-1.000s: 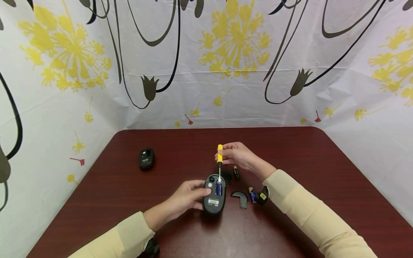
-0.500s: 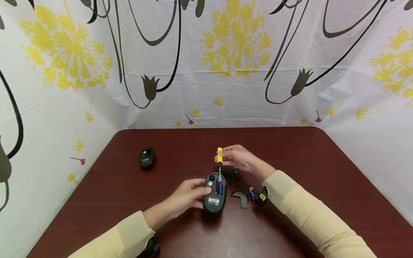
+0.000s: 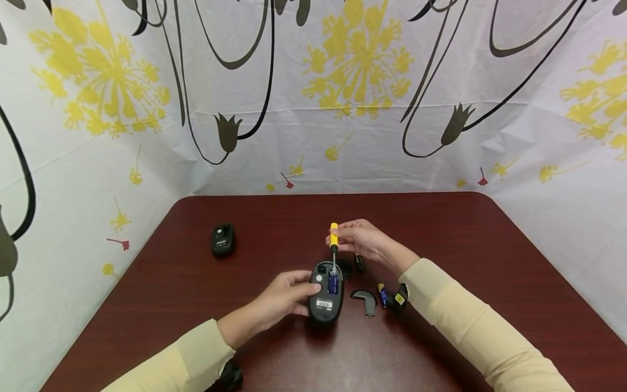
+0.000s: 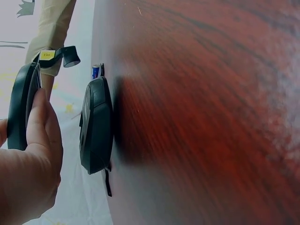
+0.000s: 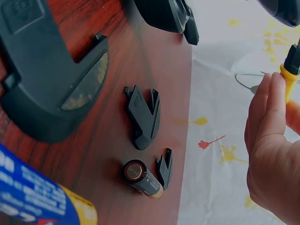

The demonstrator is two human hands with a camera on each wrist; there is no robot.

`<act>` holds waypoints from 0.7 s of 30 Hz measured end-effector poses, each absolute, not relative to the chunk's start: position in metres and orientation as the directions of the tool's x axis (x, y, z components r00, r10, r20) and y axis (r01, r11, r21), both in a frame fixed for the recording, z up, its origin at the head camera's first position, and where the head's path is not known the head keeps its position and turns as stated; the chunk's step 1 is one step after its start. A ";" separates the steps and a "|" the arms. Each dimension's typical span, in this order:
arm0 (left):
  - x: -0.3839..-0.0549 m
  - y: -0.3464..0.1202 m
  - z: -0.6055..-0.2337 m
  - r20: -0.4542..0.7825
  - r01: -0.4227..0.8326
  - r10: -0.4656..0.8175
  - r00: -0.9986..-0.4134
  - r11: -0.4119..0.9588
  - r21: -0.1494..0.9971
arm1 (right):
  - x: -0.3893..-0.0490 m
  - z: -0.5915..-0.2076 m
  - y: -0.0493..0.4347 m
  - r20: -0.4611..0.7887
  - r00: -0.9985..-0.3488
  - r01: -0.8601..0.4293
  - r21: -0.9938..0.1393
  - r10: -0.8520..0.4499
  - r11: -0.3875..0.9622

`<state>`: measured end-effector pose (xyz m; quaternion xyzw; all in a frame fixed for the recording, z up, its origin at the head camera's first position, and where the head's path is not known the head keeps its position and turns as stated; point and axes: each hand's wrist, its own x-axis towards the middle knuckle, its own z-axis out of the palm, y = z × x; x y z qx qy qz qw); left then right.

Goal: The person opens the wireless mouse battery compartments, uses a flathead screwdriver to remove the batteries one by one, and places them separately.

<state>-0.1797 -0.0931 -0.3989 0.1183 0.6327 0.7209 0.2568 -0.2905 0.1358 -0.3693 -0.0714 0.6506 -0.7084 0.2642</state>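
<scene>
In the head view my left hand (image 3: 279, 302) grips a black computer mouse (image 3: 325, 311) with its underside up. Its battery compartment lies uncovered, with a blue battery (image 3: 333, 283) inside. The thumb rests on the underside near the compartment. My right hand (image 3: 364, 239) holds a screwdriver (image 3: 334, 235) by its yellow handle. Its shaft points down at the battery's upper end; whether the tip touches cannot be made out. In the left wrist view the gripped mouse (image 4: 21, 108) is seen edge-on. The right wrist view shows the screwdriver (image 5: 289, 82) between thumb and straight-looking fingers.
A second upturned mouse (image 3: 223, 240) lies at the table's left. Right of the held mouse are a grey battery cover (image 3: 365, 301), a blue-and-yellow battery (image 3: 382, 295) and a black battery (image 3: 360, 263). Two further covers, one small cover (image 5: 165, 168), show in the right wrist view.
The held mouse has risen slightly, and my right hand with the screwdriver has come down a little. The loose things lie where they were.
</scene>
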 end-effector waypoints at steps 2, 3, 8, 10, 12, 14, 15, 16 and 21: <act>-0.180 -0.093 -0.398 -0.155 -0.221 0.520 -0.840 -0.067 0.973 | -0.290 -0.368 0.136 -0.237 -0.858 0.274 -0.962 -0.455 -0.017; -0.180 -0.093 -0.398 -0.153 -0.219 0.520 -0.841 -0.068 0.973 | -0.290 -0.367 0.137 -0.236 -0.863 0.273 -0.962 -0.447 -0.019; -0.180 -0.092 -0.397 -0.141 -0.213 0.522 -0.842 -0.080 0.974 | -0.289 -0.364 0.137 -0.221 -0.880 0.260 -0.965 -0.420 -0.037; -0.180 -0.092 -0.398 -0.137 -0.212 0.523 -0.841 -0.085 0.974 | -0.289 -0.363 0.138 -0.209 -0.882 0.252 -0.967 -0.421 -0.047; -0.180 -0.092 -0.398 -0.136 -0.210 0.523 -0.841 -0.086 0.974 | -0.289 -0.361 0.139 -0.196 -0.885 0.244 -0.968 -0.421 -0.062; -0.181 -0.093 -0.398 -0.142 -0.217 0.520 -0.842 -0.086 0.972 | -0.288 -0.359 0.140 -0.180 -0.888 0.233 -0.970 -0.424 -0.075; -0.181 -0.093 -0.398 -0.143 -0.218 0.520 -0.842 -0.085 0.972 | -0.288 -0.358 0.141 -0.173 -0.889 0.228 -0.970 -0.423 -0.083; -0.181 -0.093 -0.398 -0.145 -0.219 0.519 -0.842 -0.083 0.972 | -0.287 -0.357 0.141 -0.165 -0.892 0.223 -0.970 -0.421 -0.092; -0.181 -0.093 -0.397 -0.150 -0.218 0.514 -0.844 -0.074 0.973 | -0.284 -0.347 0.145 -0.131 -0.904 0.211 -0.964 -0.407 -0.159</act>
